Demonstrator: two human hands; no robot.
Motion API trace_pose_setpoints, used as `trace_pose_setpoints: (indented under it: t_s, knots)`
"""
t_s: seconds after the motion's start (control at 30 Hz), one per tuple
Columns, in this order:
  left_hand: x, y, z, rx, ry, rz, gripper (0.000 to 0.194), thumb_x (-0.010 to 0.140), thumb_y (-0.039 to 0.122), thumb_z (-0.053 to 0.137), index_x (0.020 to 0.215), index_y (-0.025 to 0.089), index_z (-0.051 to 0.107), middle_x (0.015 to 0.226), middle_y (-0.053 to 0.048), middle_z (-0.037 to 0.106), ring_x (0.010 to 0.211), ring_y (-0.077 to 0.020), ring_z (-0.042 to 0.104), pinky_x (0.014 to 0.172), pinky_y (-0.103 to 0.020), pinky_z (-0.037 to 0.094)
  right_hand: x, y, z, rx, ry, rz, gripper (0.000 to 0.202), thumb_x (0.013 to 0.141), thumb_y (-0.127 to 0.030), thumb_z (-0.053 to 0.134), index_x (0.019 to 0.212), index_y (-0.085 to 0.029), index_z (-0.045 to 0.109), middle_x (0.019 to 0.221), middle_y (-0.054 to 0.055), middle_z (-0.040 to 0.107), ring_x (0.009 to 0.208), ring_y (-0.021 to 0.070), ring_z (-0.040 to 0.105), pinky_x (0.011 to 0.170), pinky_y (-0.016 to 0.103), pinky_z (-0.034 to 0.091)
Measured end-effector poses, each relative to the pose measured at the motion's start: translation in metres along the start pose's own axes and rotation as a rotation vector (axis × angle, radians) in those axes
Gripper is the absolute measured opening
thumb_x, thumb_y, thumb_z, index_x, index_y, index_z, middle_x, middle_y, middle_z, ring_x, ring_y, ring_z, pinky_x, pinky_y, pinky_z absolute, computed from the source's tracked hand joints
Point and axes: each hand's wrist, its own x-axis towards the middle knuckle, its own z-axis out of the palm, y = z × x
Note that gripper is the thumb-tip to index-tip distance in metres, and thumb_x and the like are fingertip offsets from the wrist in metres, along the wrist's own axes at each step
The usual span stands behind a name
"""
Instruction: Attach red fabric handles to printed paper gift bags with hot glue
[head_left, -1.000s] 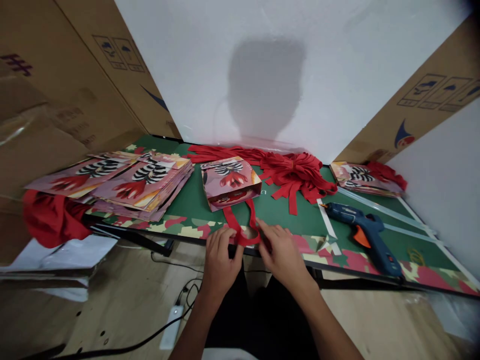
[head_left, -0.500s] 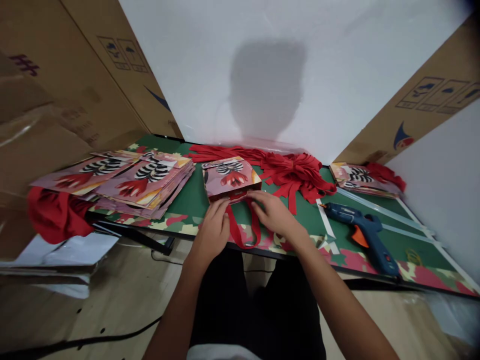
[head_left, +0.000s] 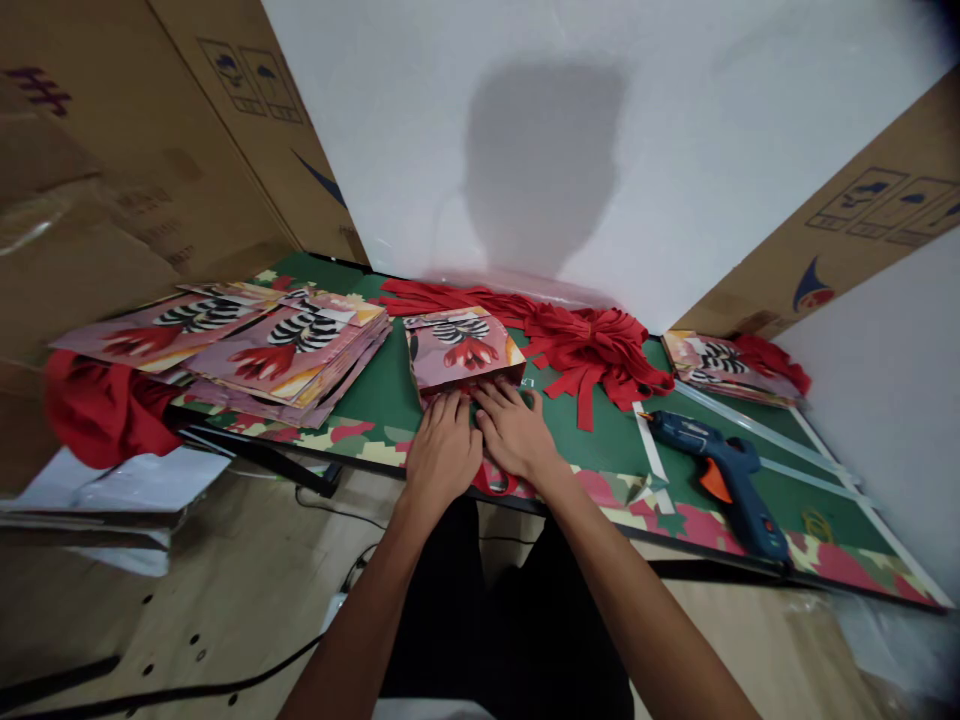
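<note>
The boxy pink paper bag point(head_left: 459, 358) sat on the green bench point(head_left: 600, 440), left of the blue plastic glue gun point(head_left: 739, 468). The left hand point(head_left: 444, 447) and right hand point(head_left: 516, 428) touched its near end; pinching or not, I couldn't tell. It looked light and bendy, best held by its sides.

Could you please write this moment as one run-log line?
left hand: at near end of printed bag; right hand: same end; red ribbon: partly hidden; glue gun: on table
</note>
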Motion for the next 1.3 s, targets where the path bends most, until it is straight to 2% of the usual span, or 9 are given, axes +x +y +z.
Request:
trace_pose_setpoints:
  t_s: [0.33,0.47,0.57,0.63,0.77,0.93,1.03,1.17,1.3]
  knots:
    - [-0.0024,0.0006,0.0010,-0.031,0.080,-0.002,0.049,0.101,0.024,0.052,0.145,0.005,0.057,0.146,-0.026,0.062,0.137,-0.0404,0.058,0.121,-0.057,0.049,0.0020,0.0039,0.0018,0.076,0.035,0.025,0.049,0.118,-0.029,0.038,0.162,-0.022,0.056,0.171,0.010,0.053,0.161,0.0263,0.042,0.129,0.052,0.027]
    - [-0.0042,0.0006,-0.0005,-0.025,0.094,-0.027,0.043,0.100,0.027,0.054,0.137,0.005,0.063,0.142,-0.030,0.060,0.135,-0.0446,0.058,0.117,-0.061,0.050,0.0025,0.0032,0.0022,0.086,0.070,0.074,0.047,0.117,-0.032,0.043,0.159,-0.018,0.059,0.171,0.014,0.053,0.163,0.0278,0.040,0.131,0.052,0.024]
    - [-0.0039,0.0015,-0.0002,-0.021,0.083,-0.036,0.039,0.098,0.026,0.056,0.129,0.004,0.067,0.130,-0.029,0.065,0.127,-0.0446,0.062,0.114,-0.062,0.052,0.0027,0.0044,0.0018,0.094,0.072,0.066,0.045,0.116,-0.031,0.047,0.155,-0.017,0.062,0.167,0.012,0.058,0.160,0.0262,0.043,0.131,0.047,0.025]
    - [-0.0046,0.0024,-0.0004,-0.023,0.079,-0.036,0.039,0.099,0.028,0.057,0.128,0.004,0.068,0.133,-0.030,0.065,0.131,-0.0444,0.062,0.116,-0.061,0.052,0.0023,0.0051,0.0013,0.103,0.078,0.065,0.044,0.116,-0.030,0.046,0.154,-0.017,0.063,0.165,0.011,0.060,0.160,0.0244,0.044,0.130,0.044,0.027]
    - [-0.0075,0.0035,-0.0011,-0.030,0.081,-0.032,0.042,0.101,0.030,0.055,0.134,0.007,0.069,0.149,-0.028,0.060,0.142,-0.0440,0.058,0.118,-0.060,0.052,0.0009,0.0051,0.0017,0.105,0.126,0.124,0.045,0.116,-0.029,0.042,0.154,-0.016,0.063,0.167,0.014,0.058,0.157,0.0261,0.048,0.129,0.049,0.028]
    - [-0.0061,0.0018,0.0002,-0.046,0.081,-0.039,0.043,0.100,0.029,0.056,0.135,0.010,0.068,0.137,-0.025,0.068,0.133,-0.0424,0.065,0.113,-0.057,0.056,-0.0005,0.0083,0.0024,0.101,0.121,0.133,0.041,0.113,-0.027,0.046,0.147,-0.018,0.068,0.161,0.013,0.064,0.153,0.0271,0.053,0.129,0.051,0.027]
    - [-0.0065,0.0016,0.0003,-0.058,0.080,-0.018,0.044,0.098,0.028,0.058,0.139,0.012,0.064,0.138,-0.022,0.069,0.135,-0.0393,0.064,0.116,-0.054,0.055,-0.0027,0.0102,0.0020,0.110,0.107,0.115,0.046,0.115,-0.029,0.042,0.155,-0.020,0.063,0.167,0.012,0.058,0.158,0.0252,0.047,0.131,0.052,0.024]
    - [-0.0091,0.0032,-0.0010,-0.035,0.104,-0.046,0.045,0.098,0.034,0.060,0.136,0.009,0.063,0.149,-0.029,0.058,0.143,-0.0466,0.054,0.116,-0.061,0.052,-0.0044,0.0098,0.0035,0.130,0.094,0.072,0.051,0.115,-0.030,0.040,0.163,-0.019,0.054,0.173,0.013,0.050,0.164,0.0253,0.039,0.133,0.056,0.018]
    - [-0.0027,0.0008,-0.0031,-0.007,0.098,-0.071,0.055,0.095,0.037,0.065,0.138,0.002,0.060,0.134,-0.030,0.063,0.130,-0.0487,0.060,0.112,-0.064,0.053,-0.0032,0.0105,0.0056,0.171,0.094,0.054,0.048,0.114,-0.029,0.043,0.158,-0.021,0.060,0.169,0.013,0.055,0.161,0.0277,0.045,0.133,0.060,0.016]
